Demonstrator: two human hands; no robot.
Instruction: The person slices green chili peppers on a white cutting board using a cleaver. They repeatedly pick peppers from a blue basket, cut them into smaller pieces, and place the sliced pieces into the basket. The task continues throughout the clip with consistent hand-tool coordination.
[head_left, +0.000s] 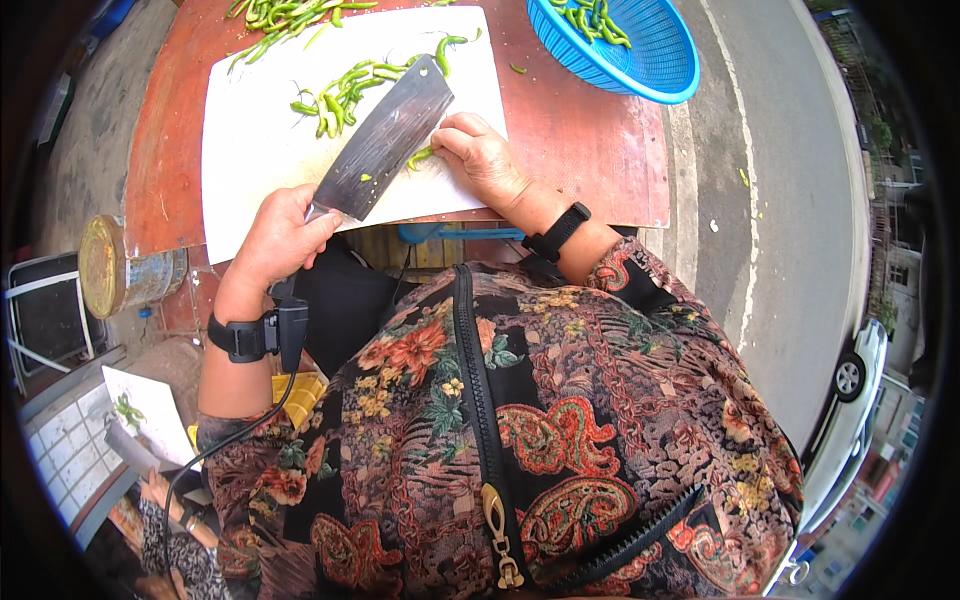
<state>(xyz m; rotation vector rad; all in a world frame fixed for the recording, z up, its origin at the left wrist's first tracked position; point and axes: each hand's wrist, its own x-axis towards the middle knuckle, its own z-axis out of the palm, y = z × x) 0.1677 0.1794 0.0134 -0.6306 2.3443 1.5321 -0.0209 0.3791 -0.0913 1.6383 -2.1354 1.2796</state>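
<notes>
My left hand (279, 231) grips the handle of a wide-bladed cleaver (386, 139), its blade slanting up and right over a white cutting board (255, 142). A small bit of green sticks to the blade. My right hand (480, 159), close to the blade's right side, pinches a green chili pepper (420, 157) against the board. Beyond the blade lies a loose pile of green chili peppers (337, 97), partly hidden by the cleaver. More green chili peppers (281, 22) are heaped at the board's far left edge.
A blue plastic basket (652, 52) with green peppers stands at the far right of the reddish table (577, 157). A rusty tin (109, 266) is at the left. Lower left, another person's hand (156, 487) is near a cleaver and a white board (146, 409). A road (795, 187) runs right.
</notes>
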